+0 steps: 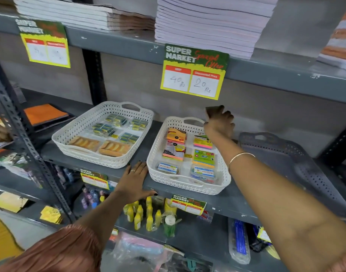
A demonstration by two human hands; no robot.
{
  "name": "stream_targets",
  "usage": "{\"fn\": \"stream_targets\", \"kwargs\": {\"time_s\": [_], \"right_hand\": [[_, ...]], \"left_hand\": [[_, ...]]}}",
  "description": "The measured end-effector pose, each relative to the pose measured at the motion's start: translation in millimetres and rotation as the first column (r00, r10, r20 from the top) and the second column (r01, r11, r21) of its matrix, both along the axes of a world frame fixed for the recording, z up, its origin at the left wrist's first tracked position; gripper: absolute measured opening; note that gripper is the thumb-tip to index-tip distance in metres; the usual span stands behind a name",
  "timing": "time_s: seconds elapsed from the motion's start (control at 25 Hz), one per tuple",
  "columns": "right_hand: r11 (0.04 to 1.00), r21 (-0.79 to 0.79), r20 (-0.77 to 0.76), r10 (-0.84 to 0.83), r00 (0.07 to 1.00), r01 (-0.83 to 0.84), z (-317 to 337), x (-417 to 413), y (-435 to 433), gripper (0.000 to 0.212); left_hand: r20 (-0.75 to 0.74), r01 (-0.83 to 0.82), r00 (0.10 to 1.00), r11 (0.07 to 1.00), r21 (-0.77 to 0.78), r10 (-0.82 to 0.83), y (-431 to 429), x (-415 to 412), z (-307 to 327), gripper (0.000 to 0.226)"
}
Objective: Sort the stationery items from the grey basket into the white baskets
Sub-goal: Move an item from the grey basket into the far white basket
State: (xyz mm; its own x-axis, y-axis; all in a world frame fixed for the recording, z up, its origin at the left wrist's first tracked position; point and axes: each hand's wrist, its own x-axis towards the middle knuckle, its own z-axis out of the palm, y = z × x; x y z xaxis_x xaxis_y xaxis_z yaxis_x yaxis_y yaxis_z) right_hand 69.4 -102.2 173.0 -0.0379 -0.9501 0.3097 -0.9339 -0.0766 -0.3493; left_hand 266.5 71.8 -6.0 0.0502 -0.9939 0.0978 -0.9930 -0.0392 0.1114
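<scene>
- The left hand is laid flat, fingers spread, holding nothing, on the shelf edge.
- The right hand is raised at 12 o'clock of the right white basket; its grip cannot be told.
- The grey basket lies at 3 o'clock.

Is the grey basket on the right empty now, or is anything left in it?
Empty, as far as shows: the grey basket lies on the shelf with its perforated floor bare. The right arm hides its near left edge.

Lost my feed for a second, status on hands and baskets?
Left hand flat on shelf edge, empty. Right hand holding small dark item over right white basket's back rim. Both white baskets filled; grey basket looks empty. Nothing blocking.
</scene>
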Motion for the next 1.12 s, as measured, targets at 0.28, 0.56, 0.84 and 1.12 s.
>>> {"fn": "stream_targets", "kwargs": {"time_s": [0.28,0.56,0.84,1.12], "right_hand": [[0.938,0.028,0.01,0.345,0.939,-0.345,5.9,119.8,36.4,0.06],[0.759,0.166,-0.029,0.642,0.766,-0.629,-23.3,252.1,84.7,0.066],[0.557,0.369,-0.024,0.806,0.592,-0.744,-70.0,333.6,112.5,0.061],[0.512,0.49,-0.057,0.827,0.56,-0.706,-85.0,356.6,103.8,0.08]], "left_hand": [[0.085,-0.161,0.982,0.983,-0.09,0.168,75.7,65.1,-1.6,0.091],[-0.031,-0.378,0.925,0.925,0.039,0.379,107.8,206.2,20.1,0.088],[0.082,-0.288,0.956,0.952,0.105,0.28,84.2,278.5,14.0,0.099],[0.139,-0.178,0.971,0.976,-0.121,0.195,81.5,277.4,-1.3,0.091]]}}
